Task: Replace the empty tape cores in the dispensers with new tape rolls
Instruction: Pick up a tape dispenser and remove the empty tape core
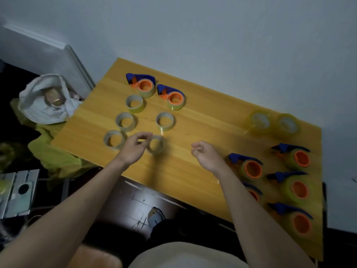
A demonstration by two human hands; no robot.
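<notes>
Head view: a yellow wooden surface (193, 171) is seen set against a grey wall (212, 35).

Left hand (133, 147) is held low over the near-left part of the surface, thumb and fingers pinched on the rim of an empty tape core (157, 145); the core is blurred, so whether it is lifted or resting cannot be told. Right hand (204, 153) is held above the middle of the surface, fingers loosely curled, nothing gripped.

Four more thin cores are laid flat on the left half: one just beside the left hand (114, 140), one behind it (125, 121), one further back (135, 103), one toward the centre (165, 121).

Two blue-and-orange dispensers are placed at the far-left side, one at the back (143, 85) and one just right of it (172, 97), each fitted with tape around an orange hub.

Two full rolls of clear yellowish tape are seen at the far right, left one (258, 121), right one (288, 123), near each other.

A group of loaded dispensers is clustered at the right edge: nearest the right forearm (249, 167), a partly hidden one below it (254, 193), top right (295, 157), middle right (295, 187), bottom right (297, 221).

Off the surface to the left, a white bag (48, 99) is seen resting on yellow-green cloth (56, 157).
</notes>
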